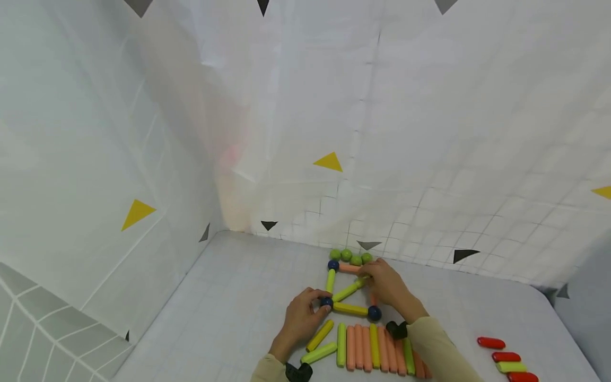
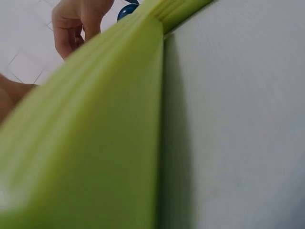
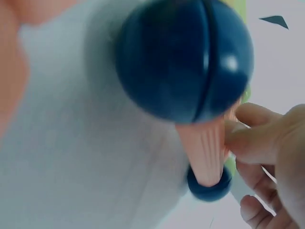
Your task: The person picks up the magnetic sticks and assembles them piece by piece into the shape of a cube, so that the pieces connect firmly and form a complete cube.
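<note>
My left hand (image 1: 303, 314) pinches a dark blue ball (image 1: 326, 303) at the left corner of a frame of magnetic building sticks. Yellow-green sticks (image 1: 331, 281) and a yellow stick (image 1: 350, 309) run from this ball. At the frame's right side, my right hand (image 1: 389, 284) pinches the far end of the slanting yellow-green stick (image 1: 346, 291), and its fingers cover that corner. More blue balls sit at the back left (image 1: 333, 265) and front right (image 1: 374, 313). In the right wrist view, a salmon stick (image 3: 202, 152) joins a near blue ball (image 3: 186, 62) to a farther one (image 3: 209, 187).
Several green balls (image 1: 346, 255) line the back of the frame. In front lies a row of salmon sticks (image 1: 359, 347), with yellow and green ones among them. Loose sticks (image 1: 319, 335) lie by my left wrist; red sticks (image 1: 506, 357) lie far right. White sheeting (image 1: 296, 212) stands behind.
</note>
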`<state>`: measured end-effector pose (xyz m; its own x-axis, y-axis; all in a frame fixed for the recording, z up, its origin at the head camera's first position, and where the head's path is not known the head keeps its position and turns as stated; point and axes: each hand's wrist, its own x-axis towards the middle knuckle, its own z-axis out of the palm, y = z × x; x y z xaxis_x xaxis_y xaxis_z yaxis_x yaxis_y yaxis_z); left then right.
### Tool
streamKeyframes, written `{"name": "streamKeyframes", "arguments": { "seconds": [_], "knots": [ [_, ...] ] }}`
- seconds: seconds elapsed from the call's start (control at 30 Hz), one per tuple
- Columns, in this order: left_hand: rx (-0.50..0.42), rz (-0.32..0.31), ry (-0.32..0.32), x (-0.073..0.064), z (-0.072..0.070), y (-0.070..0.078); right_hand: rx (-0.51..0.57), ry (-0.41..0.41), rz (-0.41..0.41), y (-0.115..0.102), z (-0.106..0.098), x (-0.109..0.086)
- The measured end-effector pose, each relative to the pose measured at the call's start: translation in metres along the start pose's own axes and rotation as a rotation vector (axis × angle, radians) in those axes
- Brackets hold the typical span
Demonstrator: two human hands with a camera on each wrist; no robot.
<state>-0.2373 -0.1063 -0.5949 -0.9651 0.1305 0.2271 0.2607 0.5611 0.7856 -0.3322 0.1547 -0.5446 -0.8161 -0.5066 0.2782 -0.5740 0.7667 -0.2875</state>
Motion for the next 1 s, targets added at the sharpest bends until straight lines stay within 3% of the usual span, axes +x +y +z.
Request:
{"name": "streamKeyframes", "arguments": {
  "seconds": [0.2,0.43,0.63,0.8,1.0],
  "knots": [
    [0.018,-0.005,0.002,-0.001,0.0,0.002,0.153,0.032,0.162,0.018,-0.003,-0.006],
    [0.117,0.024,-0.012,0.003,0.003,0.008,0.255,-0.012,0.194,0.027,0.0,-0.011],
    [0.259,-0.009,-0.049,0.01,0.009,0.024,0.346,-0.034,0.261,0.028,0.004,-0.014],
    [0.347,-0.082,-0.123,0.021,0.01,0.039,0.426,-0.08,0.34,0.032,0.009,-0.016],
    [0.477,-0.128,-0.271,0.042,0.009,0.059,0.529,-0.132,0.424,0.039,0.009,-0.021]
  ]
}}
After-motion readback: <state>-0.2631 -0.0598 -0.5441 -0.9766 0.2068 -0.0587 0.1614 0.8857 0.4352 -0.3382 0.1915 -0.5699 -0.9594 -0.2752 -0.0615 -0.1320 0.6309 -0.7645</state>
